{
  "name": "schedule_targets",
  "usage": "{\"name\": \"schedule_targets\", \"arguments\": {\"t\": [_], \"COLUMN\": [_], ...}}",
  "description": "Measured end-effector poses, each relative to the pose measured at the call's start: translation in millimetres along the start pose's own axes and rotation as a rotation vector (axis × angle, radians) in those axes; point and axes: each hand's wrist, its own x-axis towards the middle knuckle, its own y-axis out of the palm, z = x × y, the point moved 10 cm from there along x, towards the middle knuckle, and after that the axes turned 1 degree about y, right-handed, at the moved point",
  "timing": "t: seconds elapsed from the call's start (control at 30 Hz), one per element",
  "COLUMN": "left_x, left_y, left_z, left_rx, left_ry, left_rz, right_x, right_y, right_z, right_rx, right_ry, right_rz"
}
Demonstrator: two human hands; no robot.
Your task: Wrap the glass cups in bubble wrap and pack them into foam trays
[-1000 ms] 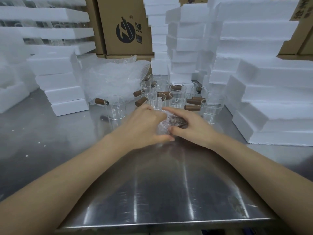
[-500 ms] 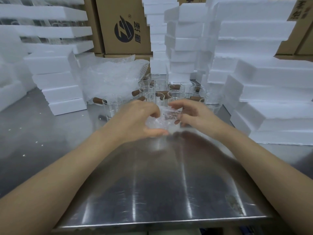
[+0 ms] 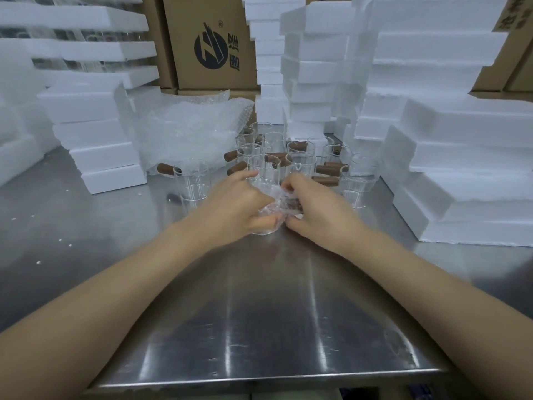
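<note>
**Both hands were on one cup, wrap half closed**

Left fingers (image 3: 269, 219) were curled around the wrapped cup (image 3: 277, 209), thumb side up, pinning the bubble film to the glass so it wouldn't spring open. Right fingers (image 3: 290, 183) were bent in and pinching the loose film over the brown handle, probably tucking the end. The left hand (image 3: 239, 206) and right hand (image 3: 317, 209) were almost touching, with the cup between them, low over the worktop (image 3: 259, 313); I couldn't tell if it rested on the steel.

Just behind were the bare cups (image 3: 300, 161), standing upright in a cluster within reach. One single cup (image 3: 193, 180) stood apart to the left. The bubble wrap pile (image 3: 190, 131) was behind that, near the feed side. Foam trays (image 3: 461, 168) were stacked right, with more (image 3: 98, 134) on the left, so packing is a short reach. No wrapped cup was seen in a tray.
</note>
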Motion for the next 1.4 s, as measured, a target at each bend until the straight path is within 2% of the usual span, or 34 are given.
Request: {"name": "schedule_targets", "arguments": {"t": [0.17,0.3,0.43,0.53,0.6,0.63,0.67,0.73,0.77,0.8,0.87,0.93,1.1,1.17,1.27,1.33,1.4], "left_x": [2,2,3,4,3,2,2,3,4,5,5,0,-12,-12,-10,-5,1], "left_y": [1,-8,-3,-1,1,1,1,0,0,1,5,3,-28,-37,-27,-8,2], "left_z": [2,-7,-6,-2,1,2,3,1,-1,-2,-1,-2,-5,1,0,1,5], "left_rx": [0.022,-0.042,-0.007,-0.026,-0.048,-0.058,-0.069,-0.088,-0.099,-0.116,-0.140,-0.111,-0.073,-0.092,-0.048,-0.041,-0.050], "left_ry": [0.009,0.072,0.041,-0.008,-0.039,-0.059,-0.079,-0.094,-0.090,-0.092,-0.123,-0.141,-0.090,-0.101,-0.097,-0.109,-0.128], "left_rz": [-0.074,-0.175,-0.130,-0.105,-0.101,-0.106,-0.113,-0.129,-0.125,-0.107,-0.085,-0.137,-0.384,-0.414,-0.295,-0.142,-0.063], "right_x": [7,7,9,12,7,5,2,-11,-19,-26,-36,-42,-47,-52,-62,-71,-81], "right_y": [6,3,4,-7,-29,-51,-79,-131,-148,-158,-160,-157,-167,-174,-192,-203,-207], "right_z": [9,6,9,15,22,21,14,-16,-38,-61,-102,-122,-118,-113,-87,-61,-44], "right_rx": [-0.331,-0.402,-0.472,-0.405,-0.254,-0.201,-0.184,-0.254,-0.301,-0.335,-0.344,-0.330,-0.290,-0.250,-0.233,-0.174,-0.082], "right_ry": [0.069,0.061,0.019,-0.164,-0.289,-0.306,-0.278,-0.081,0.073,0.234,0.494,0.579,0.526,0.496,0.351,0.147,-0.062], "right_rz": [-0.021,-0.020,0.024,0.044,0.056,-0.046,-0.219,-0.576,-0.691,-0.731,-0.666,-0.615,-0.716,-0.783,-0.978,-1.150,-1.270]}}
